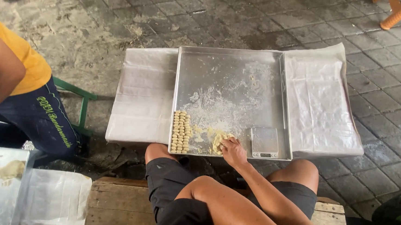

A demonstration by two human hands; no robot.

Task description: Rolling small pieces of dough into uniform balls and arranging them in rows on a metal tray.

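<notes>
While my right hand (233, 151) closes its grip on the dough lump (219, 140), shaping is underway; next, a pinched piece joins the rows (181, 132). Left hand unseen.

My own body seen from above: I wear dark grey shorts (167, 179) with a stitched hem ending above the knees. My legs are bare below them, and my right hand (234, 153) and forearm carry no sleeve, glove or jewellery.

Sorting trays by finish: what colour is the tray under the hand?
Shiny silver metal tray, dusted white with flour; head view.
</notes>
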